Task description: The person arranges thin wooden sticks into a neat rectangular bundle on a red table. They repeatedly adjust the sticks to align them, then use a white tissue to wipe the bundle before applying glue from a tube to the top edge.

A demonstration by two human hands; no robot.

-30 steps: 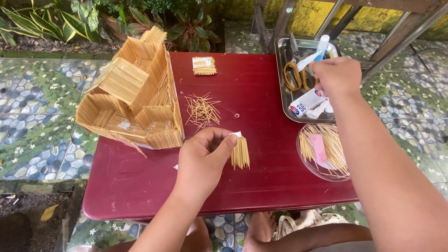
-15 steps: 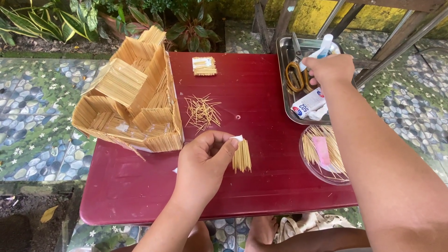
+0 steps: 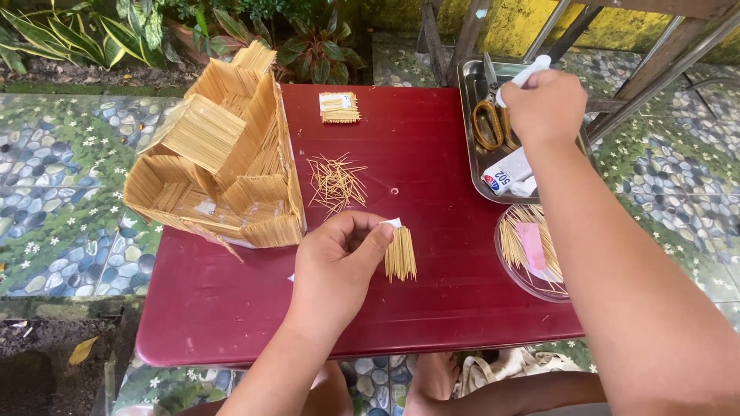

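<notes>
My left hand (image 3: 337, 258) pinches a small white paper backing at the top of a glued row of toothpicks (image 3: 401, 253) lying on the dark red table (image 3: 432, 154). My right hand (image 3: 543, 104) is raised over a metal tray (image 3: 471, 77) at the back right and grips a thin white tube (image 3: 526, 75) that sticks out above the fist. A toothpick model house (image 3: 220, 154) stands on the table's left part. Loose toothpicks (image 3: 337, 181) lie scattered beside it.
Another small toothpick panel (image 3: 339, 107) lies at the table's far edge. The tray holds yellow-handled scissors (image 3: 489, 123) and a glue package (image 3: 505, 173). A clear round lid (image 3: 532, 250) with toothpicks sits at the right edge. Plants and pebble paving surround the table.
My right hand has drawn slightly back over the tray with the white tube. My left hand stays on the toothpick row.
</notes>
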